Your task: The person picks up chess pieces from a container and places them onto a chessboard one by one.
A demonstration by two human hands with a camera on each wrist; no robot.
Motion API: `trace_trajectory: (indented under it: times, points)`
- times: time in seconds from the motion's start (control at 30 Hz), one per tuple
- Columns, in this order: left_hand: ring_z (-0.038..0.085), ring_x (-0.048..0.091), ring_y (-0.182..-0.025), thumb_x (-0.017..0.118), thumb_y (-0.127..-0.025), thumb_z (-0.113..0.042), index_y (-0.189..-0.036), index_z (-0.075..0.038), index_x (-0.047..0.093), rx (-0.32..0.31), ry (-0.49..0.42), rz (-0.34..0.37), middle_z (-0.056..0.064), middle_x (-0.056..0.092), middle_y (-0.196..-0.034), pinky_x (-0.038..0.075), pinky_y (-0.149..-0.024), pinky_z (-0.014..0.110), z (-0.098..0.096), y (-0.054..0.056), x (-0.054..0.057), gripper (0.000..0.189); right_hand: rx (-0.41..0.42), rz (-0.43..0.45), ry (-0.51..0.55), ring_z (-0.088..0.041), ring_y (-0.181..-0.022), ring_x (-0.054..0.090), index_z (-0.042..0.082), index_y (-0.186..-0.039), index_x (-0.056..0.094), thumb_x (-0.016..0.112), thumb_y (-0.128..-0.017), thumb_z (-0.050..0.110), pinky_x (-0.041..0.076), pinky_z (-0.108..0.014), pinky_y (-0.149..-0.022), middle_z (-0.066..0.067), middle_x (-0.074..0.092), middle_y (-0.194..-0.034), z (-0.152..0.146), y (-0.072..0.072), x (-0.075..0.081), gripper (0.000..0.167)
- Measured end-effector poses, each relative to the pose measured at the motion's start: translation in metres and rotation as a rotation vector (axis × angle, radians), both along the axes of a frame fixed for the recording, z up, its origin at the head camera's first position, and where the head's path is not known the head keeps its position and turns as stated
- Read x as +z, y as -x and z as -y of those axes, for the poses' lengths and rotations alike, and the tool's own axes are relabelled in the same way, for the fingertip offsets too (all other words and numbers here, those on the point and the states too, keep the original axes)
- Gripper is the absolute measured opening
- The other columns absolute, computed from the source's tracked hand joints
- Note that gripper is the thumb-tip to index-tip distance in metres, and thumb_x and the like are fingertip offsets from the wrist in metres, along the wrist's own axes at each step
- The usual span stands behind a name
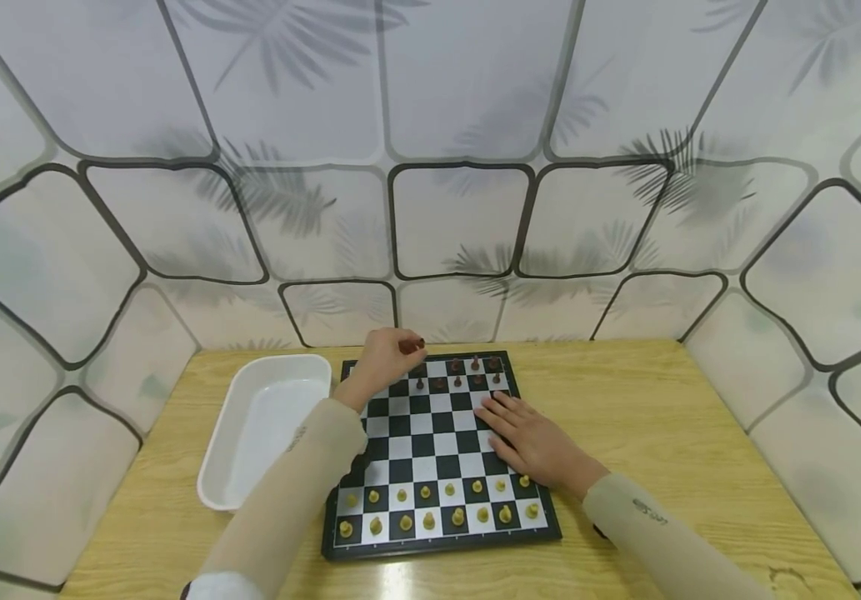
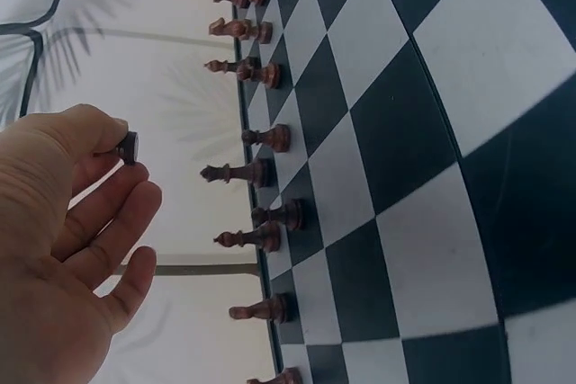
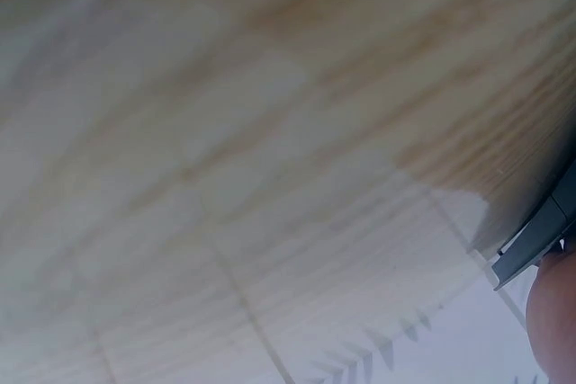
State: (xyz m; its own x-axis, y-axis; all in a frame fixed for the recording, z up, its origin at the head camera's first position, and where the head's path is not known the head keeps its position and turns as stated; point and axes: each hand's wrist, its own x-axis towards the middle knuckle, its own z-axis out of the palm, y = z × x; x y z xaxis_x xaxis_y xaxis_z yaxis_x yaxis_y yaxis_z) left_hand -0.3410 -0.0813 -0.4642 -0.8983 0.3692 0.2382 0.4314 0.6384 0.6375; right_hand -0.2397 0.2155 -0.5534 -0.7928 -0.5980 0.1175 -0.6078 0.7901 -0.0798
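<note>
A black-and-white chessboard [image 1: 424, 423] lies on the table. Above its far left part, my left hand [image 1: 385, 360] pinches a dark red-brown chess piece between thumb and fingers. In the left wrist view only the dark base of that chess piece [image 2: 131, 147] shows clearly; its kind is hidden. More red-brown pieces stand along the far rows, among them a bishop [image 2: 247, 238]. Two rows of yellow chess pieces [image 1: 458, 517] stand on the near side. My right hand [image 1: 531, 437] rests on the board's right edge, fingers extended. The right wrist view catches just a bit of it beside the board's rim [image 3: 531, 245].
To the left of the board stands a white plastic tub [image 1: 222, 442], partly behind my left sleeve. The wooden table [image 1: 625, 400] extends to the right. A patterned curtain or wall covering [image 1: 460, 221] closes off the back and sides.
</note>
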Motion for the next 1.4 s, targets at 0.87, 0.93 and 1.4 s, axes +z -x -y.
trace_trajectory:
  times: [0.87,0.93,1.4]
  points:
    - [0.025,0.074,-0.099,0.076,-0.099,-0.02,-0.113,-0.005,0.079,0.03,0.111,0.069,0.01,0.079,-0.109,0.06,-0.087,0.041,-0.03,0.017,-0.022,0.021,-0.005,0.027,0.009,-0.03,-0.161,0.029,0.018,-0.164,0.038,0.041,-0.112,0.044,0.029,-0.049,-0.129,-0.005,0.037,-0.171,0.001,0.001,0.0,0.058]
    - [0.024,0.073,-0.098,0.076,-0.098,-0.021,-0.114,-0.006,0.079,0.034,0.12,0.087,0.01,0.079,-0.109,0.06,-0.087,0.04,-0.032,0.018,-0.023,0.022,-0.005,0.025,0.01,-0.03,-0.161,0.029,0.018,-0.164,0.038,0.042,-0.112,0.044,0.029,-0.049,-0.129,-0.005,0.037,-0.171,0.0,0.001,0.0,0.058]
    - [0.021,0.07,-0.091,0.077,-0.097,-0.019,-0.105,-0.007,0.081,0.026,0.153,0.108,0.008,0.079,-0.102,0.06,-0.082,0.038,-0.034,0.022,-0.035,0.016,-0.011,0.012,0.011,-0.03,-0.161,0.03,0.018,-0.164,0.039,0.042,-0.112,0.045,0.03,-0.05,-0.128,-0.005,0.037,-0.171,0.0,0.0,0.0,0.058]
